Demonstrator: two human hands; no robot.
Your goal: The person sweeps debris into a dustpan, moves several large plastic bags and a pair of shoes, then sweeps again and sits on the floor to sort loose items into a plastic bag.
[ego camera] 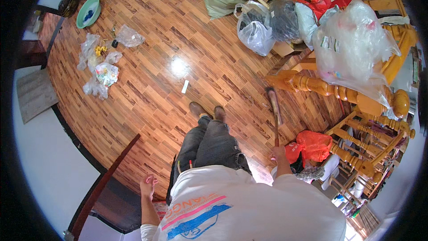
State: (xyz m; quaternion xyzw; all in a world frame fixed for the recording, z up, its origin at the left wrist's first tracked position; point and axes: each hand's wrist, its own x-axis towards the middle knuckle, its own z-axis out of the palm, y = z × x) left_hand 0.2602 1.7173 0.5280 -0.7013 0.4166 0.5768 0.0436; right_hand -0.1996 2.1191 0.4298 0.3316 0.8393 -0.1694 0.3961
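Observation:
My right hand point(278, 154) is closed around the handle of a broom point(276, 132). The broom slants away from me, its narrow dark head low over or on the wood-patterned floor point(160, 113); contact is hard to judge. Just right of that hand sits a red plastic bag point(314, 145). My left hand point(148, 184) hangs beside my body, fingers loosely bent and apart, with nothing visible in it. A brown door edge point(110, 174) stands to its left. Beyond my shoes lies a small white strip point(185, 86).
Plastic bags and wrappers point(100, 65) litter the floor at left, near a green basin point(88, 12). Filled bags point(255, 28) crowd the far right. A turned wooden post point(321, 85) carries a large clear bag point(351, 43). A grey board point(36, 93) leans against the left wall.

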